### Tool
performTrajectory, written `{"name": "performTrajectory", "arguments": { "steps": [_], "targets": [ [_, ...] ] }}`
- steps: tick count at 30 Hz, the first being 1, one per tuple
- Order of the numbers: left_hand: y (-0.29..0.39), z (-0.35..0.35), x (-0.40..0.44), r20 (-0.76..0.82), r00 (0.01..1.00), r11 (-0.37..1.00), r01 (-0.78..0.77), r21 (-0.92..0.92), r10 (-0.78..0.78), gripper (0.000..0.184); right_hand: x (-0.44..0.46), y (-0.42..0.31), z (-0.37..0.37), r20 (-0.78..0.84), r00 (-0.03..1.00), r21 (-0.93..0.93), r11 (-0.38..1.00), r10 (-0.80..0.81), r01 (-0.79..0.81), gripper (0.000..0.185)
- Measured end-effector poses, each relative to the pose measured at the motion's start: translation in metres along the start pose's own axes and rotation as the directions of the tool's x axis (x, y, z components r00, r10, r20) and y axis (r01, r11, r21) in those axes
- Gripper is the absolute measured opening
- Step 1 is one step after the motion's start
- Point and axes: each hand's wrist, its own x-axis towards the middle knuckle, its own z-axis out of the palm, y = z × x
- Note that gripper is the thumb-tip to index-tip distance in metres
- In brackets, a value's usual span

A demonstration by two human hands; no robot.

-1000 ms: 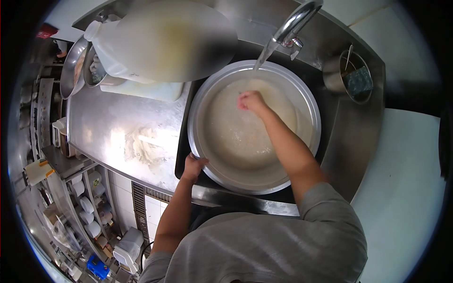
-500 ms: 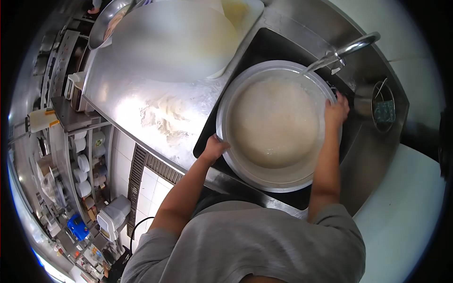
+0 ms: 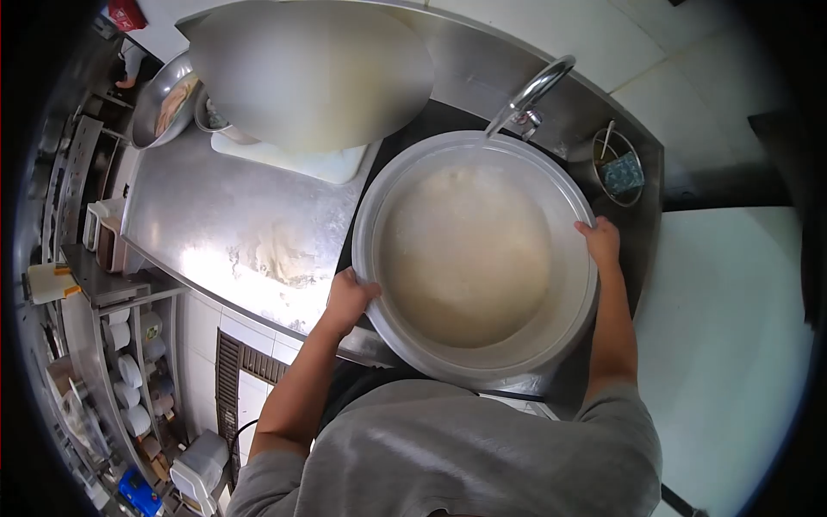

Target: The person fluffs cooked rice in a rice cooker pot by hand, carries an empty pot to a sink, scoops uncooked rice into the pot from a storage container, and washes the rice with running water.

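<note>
A large round metal basin (image 3: 367,202) with cloudy, off-white liquid (image 3: 465,258) in it is between my hands, over the dark sink. My left hand (image 3: 350,302) is closed on the left side of the rim, thumb on top. On the right side, my right hand (image 3: 601,242) grips the rim, its fingers partly hidden behind the wall. The basin covers most of the sink and overlaps its front edge, close to my body. A curved metal faucet (image 3: 541,84) reaches over the basin's far rim; I cannot tell whether water flows.
Left of the sink is a wet steel counter (image 3: 215,202) with a white cutting board (image 3: 340,164) and a metal bowl (image 3: 146,108). A container with a blue-green sponge (image 3: 622,174) sits at the right. A white surface (image 3: 724,345) lies beyond. A blurred patch hides the back.
The basin, held in both hands, looks larger and nearer to me, raised from the sink and over its front edge. My view has shifted too. The water stream seen earlier is no longer plain.
</note>
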Motion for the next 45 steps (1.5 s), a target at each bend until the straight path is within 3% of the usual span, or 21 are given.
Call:
{"name": "performTrajectory", "arguments": {
  "steps": [4,8,11,13,17,19,23,24,25,29,33,36,39,41,44,45],
  "targets": [
    [0.015,-0.006,-0.026,0.057,0.995,0.986,-0.078,-0.146,0.087,0.032,-0.04,-0.001,-0.04,-0.009,0.998,-0.05,0.997,0.064,-0.064,0.065],
    [0.023,-0.016,-0.051,0.12,0.987,0.984,-0.083,-0.159,0.103,0.033,-0.092,-0.011,-0.07,0.067,0.98,-0.089,0.979,0.188,-0.182,0.066],
    [0.011,-0.027,-0.069,0.177,0.973,0.976,-0.115,-0.185,0.149,0.033,-0.134,0.011,-0.067,0.069,0.979,-0.05,0.981,0.191,-0.188,0.068],
    [-0.002,-0.038,-0.076,0.226,0.958,0.97,-0.128,-0.204,0.174,0.033,-0.17,0.018,-0.064,-0.005,0.982,-0.035,0.981,0.19,-0.19,0.066],
    [-0.026,-0.06,-0.086,0.237,0.953,0.98,-0.164,-0.115,0.187,0.032,-0.234,0.026,-0.055,-0.03,0.983,-0.124,0.975,0.181,-0.183,0.063],
    [-0.03,-0.067,-0.094,0.207,0.956,0.977,-0.19,-0.1,0.207,0.031,-0.259,0.02,-0.06,0.04,0.977,-0.151,0.968,0.208,-0.2,0.059],
    [-0.007,-0.086,-0.109,0.334,0.938,0.959,-0.177,0.22,0.096,0.037,-0.287,0.022,-0.067,0.165,0.971,-0.243,0.961,0.176,-0.133,0.057],
    [-0.003,-0.085,-0.108,0.381,0.922,0.949,-0.182,0.257,0.073,0.039,-0.29,0.028,-0.062,0.102,0.987,-0.133,0.985,0.12,-0.106,0.057],
    [0.0,-0.077,-0.112,0.282,0.952,0.929,-0.204,0.309,0.116,0.036,-0.293,0.035,-0.053,0.032,0.997,-0.027,0.997,0.067,-0.066,0.059],
    [-0.008,-0.056,-0.084,0.012,0.952,0.842,-0.275,0.464,0.305,0.04,-0.294,0.031,-0.045,0.03,0.994,0.035,0.994,0.106,-0.107,0.06],
    [-0.004,-0.046,-0.076,-0.017,0.904,0.653,-0.296,0.697,0.428,0.045,-0.286,0.017,-0.04,0.001,0.987,0.04,0.986,0.162,-0.162,0.055],
    [-0.004,-0.042,-0.056,0.001,0.868,0.503,-0.289,0.815,0.497,0.048,-0.272,0.016,-0.04,0.056,0.997,-0.206,0.978,0.049,-0.036,0.062],
    [-0.011,-0.048,-0.005,0.074,0.849,0.39,-0.315,0.865,0.523,0.046,-0.264,0.01,-0.044,0.177,0.984,-0.414,0.907,0.004,0.071,0.045],
    [-0.013,-0.048,0.021,0.112,0.838,0.319,-0.323,0.891,0.535,0.042,-0.253,0.017,-0.038,0.161,0.987,-0.359,0.933,0.019,0.041,0.051],
    [0.016,-0.04,-0.007,0.378,0.857,-0.139,-0.352,0.926,0.351,0.036,-0.221,0.04,-0.02,0.207,0.978,-0.435,0.896,-0.002,0.094,0.05],
    [0.012,-0.041,0.012,0.428,0.843,-0.201,-0.38,0.903,0.326,0.035,-0.211,0.048,-0.012,0.241,0.97,-0.481,0.867,-0.014,0.132,0.048]
  ]
}}
